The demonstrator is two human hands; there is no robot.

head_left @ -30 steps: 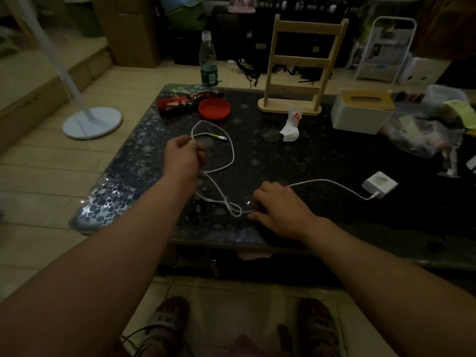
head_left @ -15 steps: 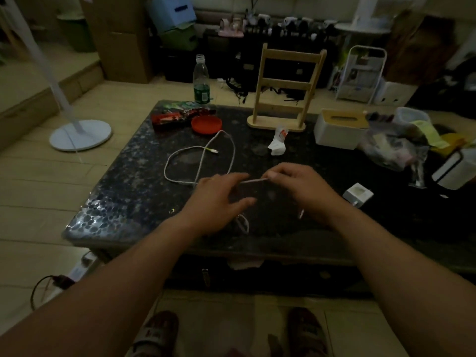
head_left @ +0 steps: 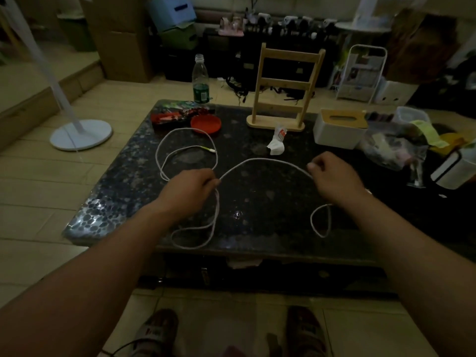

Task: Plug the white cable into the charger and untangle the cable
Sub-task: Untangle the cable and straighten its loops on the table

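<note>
Two bare hands hold a thin white cable above a dark speckled stone table.

The left hand and right hand, both closed around the cable, are held well apart, the cable arching between them. Loose loops lie on the table by each hand, and its green-tipped end rests far left, near a round red lid (the charger is hidden from view).
</note>
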